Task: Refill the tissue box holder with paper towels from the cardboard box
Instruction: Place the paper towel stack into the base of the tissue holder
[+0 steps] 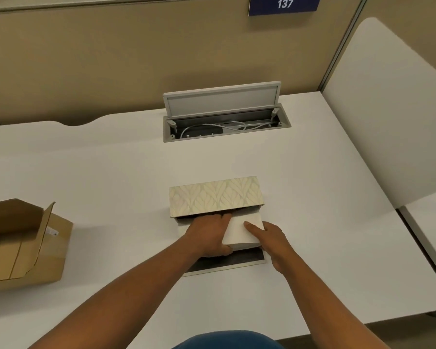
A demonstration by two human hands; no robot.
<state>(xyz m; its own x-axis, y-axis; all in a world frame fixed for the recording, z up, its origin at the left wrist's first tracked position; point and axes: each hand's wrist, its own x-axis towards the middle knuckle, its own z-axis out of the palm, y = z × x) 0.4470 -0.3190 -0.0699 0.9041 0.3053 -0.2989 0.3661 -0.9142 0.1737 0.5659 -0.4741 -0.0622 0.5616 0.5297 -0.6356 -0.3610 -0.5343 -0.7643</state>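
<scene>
Tissue box holder [215, 196] lies mid-desk [111, 159], its leaf-patterned shell up and its near side open, a dark panel [227, 261] flat on the desk before it. We note both hands gripping a white paper towel stack [242, 231] at that opening: left hand [208, 236] clasps the stack's left end, fingers curled; right hand [272, 239] has its thumb on top and fingers beneath. Cardboard box [23, 245] stands open, well apart at the left edge. Cable tray [225, 127] behind stands open.
</scene>
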